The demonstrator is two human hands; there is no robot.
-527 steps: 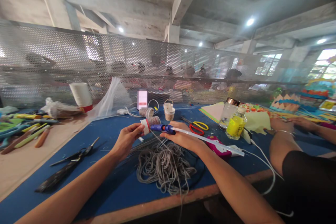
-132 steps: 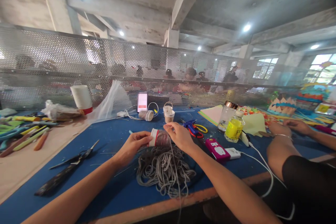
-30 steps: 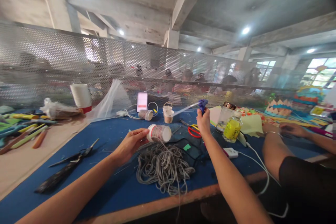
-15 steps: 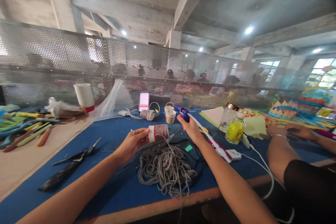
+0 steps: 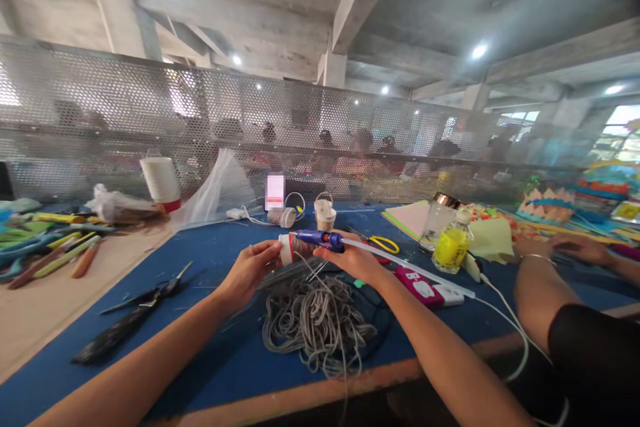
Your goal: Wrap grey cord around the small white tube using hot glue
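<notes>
My left hand (image 5: 257, 263) grips the white rim end of a paper cup (image 5: 286, 249) that lies on its side in the air, its wall wrapped in grey cord. My right hand (image 5: 353, 257) is closed around a blue glue gun (image 5: 320, 239), with a long clear glue stick (image 5: 410, 263) poking out of its back. The gun's front lies across the wrapped part of the cup; whether the nozzle touches it I cannot tell. A strand runs from the cup down to a loose heap of grey cord (image 5: 320, 327) on the blue mat.
Black scissors (image 5: 155, 297) lie to the left, and yellow-handled scissors (image 5: 384, 244) to the right. Behind stand a small cord-wrapped bucket (image 5: 325, 213), a phone (image 5: 275, 191) and stacked paper cups (image 5: 161, 181). A yellow bottle (image 5: 451, 247) and a co-worker's arm (image 5: 535, 287) are at right.
My right hand has brought the glue gun left and down, from beside the small bucket onto the cord-wrapped cup. My left hand has shifted slightly left with the cup.
</notes>
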